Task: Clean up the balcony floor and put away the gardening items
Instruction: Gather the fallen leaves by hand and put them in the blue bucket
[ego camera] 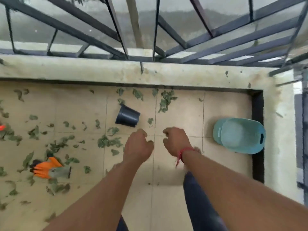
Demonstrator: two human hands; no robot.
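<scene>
Right now the left hand (pixel 138 147) and right hand (pixel 176 142) hang over the floor (pixel 180 117), both loosely curled and holding nothing. Just beyond the left hand's knuckles, 1 black plastic pot (pixel 127 116) lies on its side. It looks light and stiff, best pinched at the rim. Scattered leaves (pixel 108 141) left of that hand look flimsy and probably need scooping. An orange glove (pixel 47 167) lies farther left, and a blue basket (pixel 218 130) sits off to the right of the right hand.

Our balcony floor (pixel 180 114), from above
We see a pot (pixel 127 117) on its side just ahead of our left hand (pixel 137 147) and right hand (pixel 176 141), a basket (pixel 240 135) right by the corner, a glove (pixel 48 167) far left among leaves (pixel 108 142).
</scene>
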